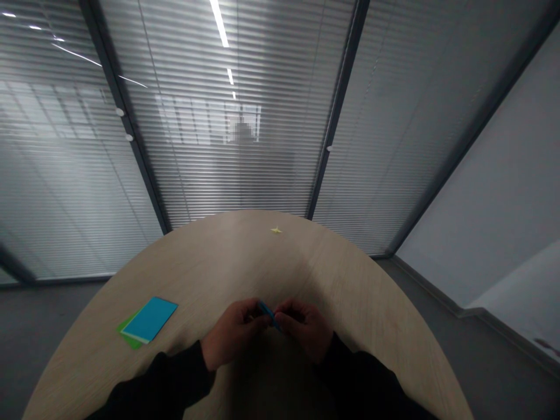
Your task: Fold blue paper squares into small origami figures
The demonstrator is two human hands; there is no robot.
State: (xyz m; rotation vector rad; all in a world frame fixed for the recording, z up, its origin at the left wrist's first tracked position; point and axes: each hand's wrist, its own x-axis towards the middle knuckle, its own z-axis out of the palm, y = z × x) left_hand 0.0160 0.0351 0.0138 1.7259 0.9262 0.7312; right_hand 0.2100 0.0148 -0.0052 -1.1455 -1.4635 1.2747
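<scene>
Watching from the head view, I am seeing the left hand [234,332] and the right hand [306,329] meeting low over the near part of a round wooden table [306,262], with a blue strip [269,315] held between them. The fingers [289,318] on both sides are curling in and clenching on it, pinching it from either end, though I cannot tell exactly how each fingertip is gripping. The strip is slanting across the small gap between the hands. It looks like paper, but too little of it is showing for me to be certain. Left of the fingers, a blue sheet [149,319] is lying on a green sheet [129,336], with neither hand touching them. Far ahead of the fingertips, a small yellow scrap [275,230] is lying near the table's edge. As things are lying, only the strip is in hand, while the stacked sheets are sitting apart. Black sleeves [161,379] are reaching in behind the fingers, and slatted blinds [219,146] are filling the view beyond.
</scene>
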